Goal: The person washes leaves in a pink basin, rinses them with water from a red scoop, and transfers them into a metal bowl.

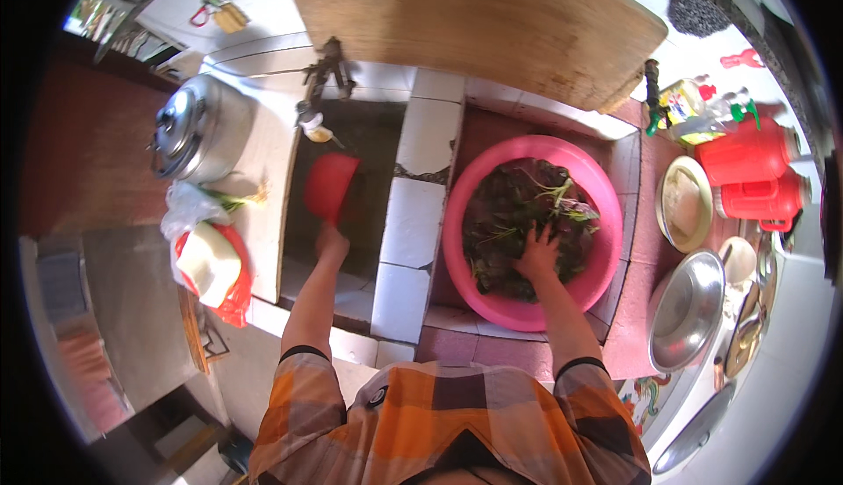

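My left hand (pixel 332 245) grips the handle of a red plastic water dipper (pixel 328 187), which is tilted over a dark tiled basin (pixel 359 287) on the left. Above the dipper is a faucet (pixel 329 73) with a pale piece at its spout. In the sink on the right sits a large pink plastic tub (pixel 466 287) full of dark green and purplish leafy vegetables (pixel 500 215). My right hand (pixel 540 252) rests on the leaves with its fingers spread. Some pale green stems lie on top, just beyond my fingertips.
A tiled divider (pixel 413 221) separates the basins. A wooden board (pixel 481 24) spans the back. At left stand a lidded metal pot (pixel 207 129) and bagged food (pixel 209 264). On the right are red thermos flasks (pixel 744 152), a yellowish bowl (pixel 685 205) and a steel basin (pixel 686 314).
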The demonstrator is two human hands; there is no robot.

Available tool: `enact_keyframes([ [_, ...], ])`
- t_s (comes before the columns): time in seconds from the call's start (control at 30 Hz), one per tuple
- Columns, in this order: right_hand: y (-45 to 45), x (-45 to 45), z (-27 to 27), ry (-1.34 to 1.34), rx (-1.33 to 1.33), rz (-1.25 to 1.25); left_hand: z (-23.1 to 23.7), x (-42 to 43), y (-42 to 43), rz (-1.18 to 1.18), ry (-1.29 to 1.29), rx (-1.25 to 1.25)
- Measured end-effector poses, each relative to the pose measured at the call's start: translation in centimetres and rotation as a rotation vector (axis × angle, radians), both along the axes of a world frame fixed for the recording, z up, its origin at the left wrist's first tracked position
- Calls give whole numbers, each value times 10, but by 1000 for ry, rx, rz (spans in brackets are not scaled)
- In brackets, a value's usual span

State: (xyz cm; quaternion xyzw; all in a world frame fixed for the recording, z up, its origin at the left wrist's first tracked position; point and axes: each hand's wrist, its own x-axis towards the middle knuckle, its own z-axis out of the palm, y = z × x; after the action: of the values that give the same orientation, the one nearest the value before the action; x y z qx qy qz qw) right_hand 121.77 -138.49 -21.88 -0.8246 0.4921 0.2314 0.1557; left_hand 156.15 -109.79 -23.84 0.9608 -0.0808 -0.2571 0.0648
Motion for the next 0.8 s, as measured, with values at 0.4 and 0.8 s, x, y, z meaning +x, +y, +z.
enact_keyframes([
  [0.4,-120,19,20,151,516,44,33,-7,-9,1305,1267,-1019],
  [0.8,-1,-33,-12,-202,161,540,257,-112,63,686,934,-1050],
])
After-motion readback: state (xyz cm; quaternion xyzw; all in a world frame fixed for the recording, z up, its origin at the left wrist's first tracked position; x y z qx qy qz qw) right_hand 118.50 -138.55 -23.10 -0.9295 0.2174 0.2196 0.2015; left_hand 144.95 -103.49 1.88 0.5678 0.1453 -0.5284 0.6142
